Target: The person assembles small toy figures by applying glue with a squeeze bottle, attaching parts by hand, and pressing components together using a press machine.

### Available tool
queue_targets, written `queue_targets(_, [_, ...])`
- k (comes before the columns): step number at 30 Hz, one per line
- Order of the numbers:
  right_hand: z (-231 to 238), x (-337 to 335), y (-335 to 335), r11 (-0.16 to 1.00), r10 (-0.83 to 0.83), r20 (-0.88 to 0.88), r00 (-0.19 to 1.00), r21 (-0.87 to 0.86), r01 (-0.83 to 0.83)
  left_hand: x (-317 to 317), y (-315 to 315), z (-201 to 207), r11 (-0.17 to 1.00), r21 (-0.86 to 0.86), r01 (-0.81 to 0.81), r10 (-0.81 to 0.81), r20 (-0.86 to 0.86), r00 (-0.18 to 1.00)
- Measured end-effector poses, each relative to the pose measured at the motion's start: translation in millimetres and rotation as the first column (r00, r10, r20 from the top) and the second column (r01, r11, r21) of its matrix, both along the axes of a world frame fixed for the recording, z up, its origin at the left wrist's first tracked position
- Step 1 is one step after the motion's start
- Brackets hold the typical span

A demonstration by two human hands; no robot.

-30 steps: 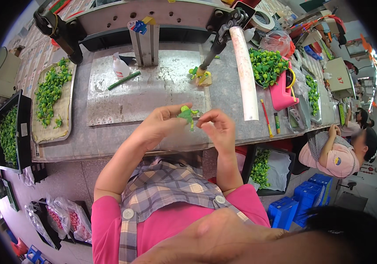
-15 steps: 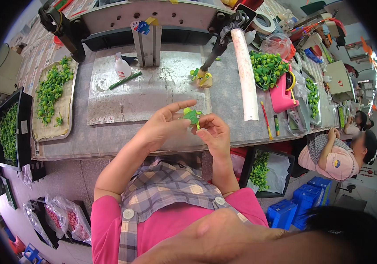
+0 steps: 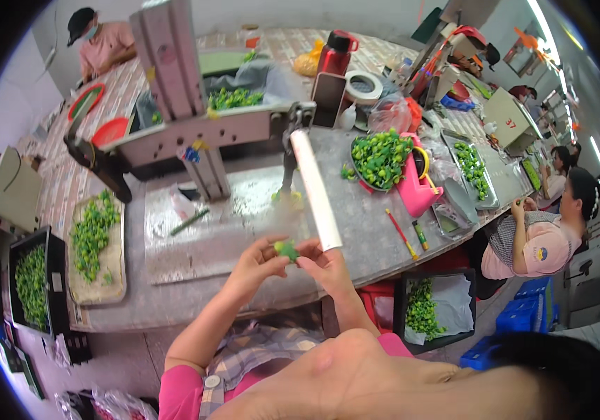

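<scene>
A small green plastic-looking leaf piece with a yellow-green bud [image 3: 286, 250] is pinched between both hands above the front part of the workbench. My left hand [image 3: 258, 268] grips it from the left with thumb and fingers. On its other side my right hand [image 3: 326, 266] holds it too, thumb against the leaf. Behind the hands lies a flat metal plate [image 3: 202, 255], below a press frame [image 3: 195, 143]. A blurred tip with green and yellow on it [image 3: 286, 198] sits under the press's rod. A white tube [image 3: 316, 189] hangs just beyond my right hand.
A tray of green pieces [image 3: 119, 280] lies left, beside a black crate [image 3: 53, 280]. To the right are a heaped bowl [image 3: 381, 161], a pink tape dispenser [image 3: 422, 192], a red-yellow stick [image 3: 401, 234] and a glue-like tube [image 3: 420, 236]. A co-worker [image 3: 534, 238] sits right; another person [image 3: 104, 43] is far left.
The view has tipped up, showing more of the far table. Both hands still hold the green piece; my left forefinger, stretched out before, is now curled in toward it.
</scene>
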State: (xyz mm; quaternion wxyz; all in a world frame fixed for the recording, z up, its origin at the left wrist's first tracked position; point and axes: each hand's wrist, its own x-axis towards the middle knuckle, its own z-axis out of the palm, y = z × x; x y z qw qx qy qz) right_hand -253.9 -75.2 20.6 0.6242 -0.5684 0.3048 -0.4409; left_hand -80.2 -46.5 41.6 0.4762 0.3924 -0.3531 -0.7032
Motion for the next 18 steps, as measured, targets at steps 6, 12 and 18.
queue_targets(6, [22,-42,-49,0.98,-0.2,0.026,0.98,0.018,0.199,-6,-2,-24,0.986,-0.169,-0.007,0.094,0.51,0.855])
queue_targets(12, [104,-66,-139,0.911,-0.283,0.038,0.958,-0.301,0.281,-15,8,-31,0.886,-0.446,0.131,0.304,0.77,0.56])
queue_targets(18, [168,8,-259,0.874,-0.235,0.171,0.957,-0.393,0.284,-13,6,-35,0.646,-0.719,0.258,0.499,0.653,0.569])
